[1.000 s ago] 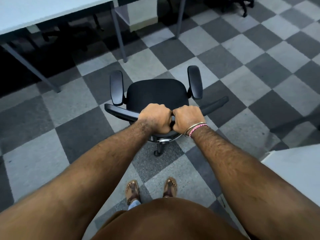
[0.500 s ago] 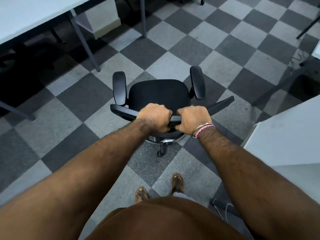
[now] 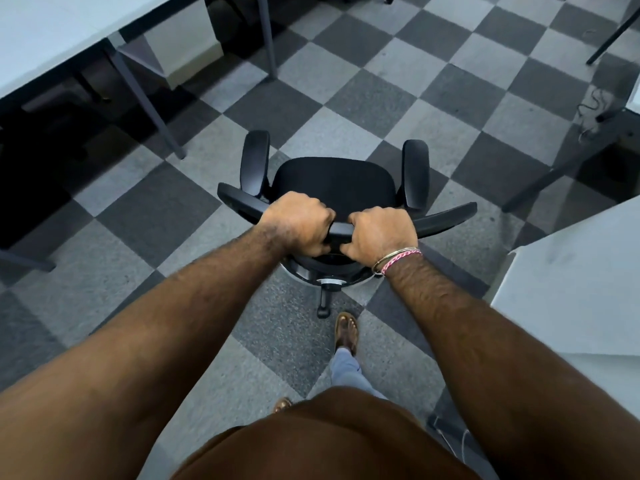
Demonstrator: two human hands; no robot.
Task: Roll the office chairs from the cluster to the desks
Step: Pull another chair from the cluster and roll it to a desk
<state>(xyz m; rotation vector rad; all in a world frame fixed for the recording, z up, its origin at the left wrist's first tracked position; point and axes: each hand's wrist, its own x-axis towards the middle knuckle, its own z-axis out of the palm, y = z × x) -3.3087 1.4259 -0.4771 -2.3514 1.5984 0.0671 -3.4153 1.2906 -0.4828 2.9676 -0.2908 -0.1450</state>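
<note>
since a second ago the left desk (image 3: 52, 32) slid further off — office chair (image 3: 334, 188) sits just ahead of me on the checkered floor (image 3: 398, 81), left hand (image 3: 299, 221) and right hand (image 3: 381, 235) both curled round its backrest top.

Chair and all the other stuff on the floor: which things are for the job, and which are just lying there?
For the job:
office chair, its top edge gripped by the left hand and the right hand
desk on the left
desk on the right

Just lying about:
loose cable on the checkered floor
</note>
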